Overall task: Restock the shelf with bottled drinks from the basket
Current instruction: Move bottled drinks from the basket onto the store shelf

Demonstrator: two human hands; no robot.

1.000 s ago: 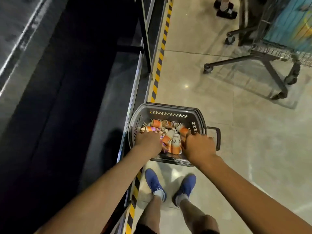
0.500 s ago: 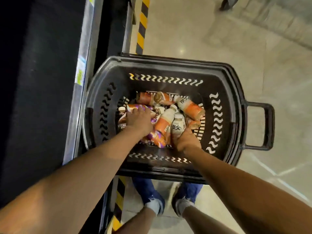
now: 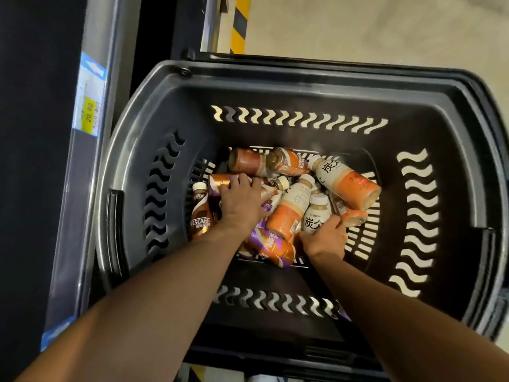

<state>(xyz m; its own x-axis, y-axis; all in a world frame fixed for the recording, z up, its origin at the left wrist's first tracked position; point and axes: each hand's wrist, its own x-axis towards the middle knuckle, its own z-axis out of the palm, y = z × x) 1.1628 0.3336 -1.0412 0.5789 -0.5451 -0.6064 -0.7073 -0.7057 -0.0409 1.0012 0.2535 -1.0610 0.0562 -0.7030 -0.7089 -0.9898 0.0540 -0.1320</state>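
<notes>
Reaching deeper into the basket (image 3: 303, 86) than before, right hand (image 3: 325, 239) grips a white bottle (image 3: 316, 213) just ahead, left hand (image 3: 241, 202) a brown bottle (image 3: 220, 180).

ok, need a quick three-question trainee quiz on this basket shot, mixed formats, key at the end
1. True or false: the left hand and the right hand are both inside the basket.
2. The right hand grips: A) the basket rim, B) a white bottle, C) nothing.
3. Fill in: the price tag on the shelf edge lies to the basket's ___.

Key: 1 true; 2 B; 3 left.
</notes>
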